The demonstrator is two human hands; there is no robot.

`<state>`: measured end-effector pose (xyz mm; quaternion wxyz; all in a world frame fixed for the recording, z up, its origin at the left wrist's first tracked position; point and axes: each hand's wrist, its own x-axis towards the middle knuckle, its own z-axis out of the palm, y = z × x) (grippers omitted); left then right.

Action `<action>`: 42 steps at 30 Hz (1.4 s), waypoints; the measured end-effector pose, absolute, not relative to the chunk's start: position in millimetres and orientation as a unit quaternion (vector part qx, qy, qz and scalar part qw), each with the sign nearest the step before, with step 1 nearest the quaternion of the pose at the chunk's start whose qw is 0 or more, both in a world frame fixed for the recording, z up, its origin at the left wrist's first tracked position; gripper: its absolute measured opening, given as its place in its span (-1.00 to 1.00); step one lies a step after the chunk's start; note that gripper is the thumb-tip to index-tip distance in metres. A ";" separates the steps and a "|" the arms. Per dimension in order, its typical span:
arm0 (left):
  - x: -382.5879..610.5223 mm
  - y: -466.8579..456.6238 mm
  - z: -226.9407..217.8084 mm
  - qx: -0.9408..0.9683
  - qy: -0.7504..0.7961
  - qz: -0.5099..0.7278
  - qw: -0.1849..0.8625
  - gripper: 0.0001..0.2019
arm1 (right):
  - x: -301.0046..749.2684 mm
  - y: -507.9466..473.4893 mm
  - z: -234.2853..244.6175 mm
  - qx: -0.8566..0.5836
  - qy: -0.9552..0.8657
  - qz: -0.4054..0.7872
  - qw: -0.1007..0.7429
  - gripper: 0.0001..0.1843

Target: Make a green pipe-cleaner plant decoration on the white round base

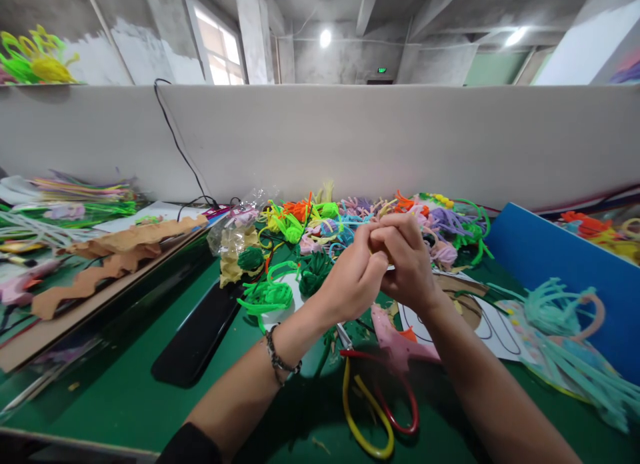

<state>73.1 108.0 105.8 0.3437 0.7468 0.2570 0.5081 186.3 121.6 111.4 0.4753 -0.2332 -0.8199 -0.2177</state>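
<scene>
My left hand [356, 274] and my right hand [407, 257] meet in the middle of the view, above the table. The fingers of both are curled and pressed together. Whatever they pinch is hidden behind the fingers. Below them lie scissors [367, 441] with one red and one yellow handle. Beside the scissors rests a pink glue gun [400, 344], partly behind my right forearm. Under my right hand is a white sheet with black outlines [495, 331]. A bright green pipe-cleaner piece [270, 294] sits left of my left wrist.
A black phone [197, 337] lies at left. Behind my hands spreads a heap of coloured pipe-cleaner pieces [345, 227]. Cardboard strips [100, 271] stand farther left. At right, a blue board [565, 284] leans beside a teal pipe-cleaner bundle [555, 311]. A white partition [320, 141] closes the back.
</scene>
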 end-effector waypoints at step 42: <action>49.2 134.8 110.8 0.733 0.260 0.449 0.440 -0.78 | 190.3 106.2 126.8 -0.319 -0.861 -0.215 0.332 -0.68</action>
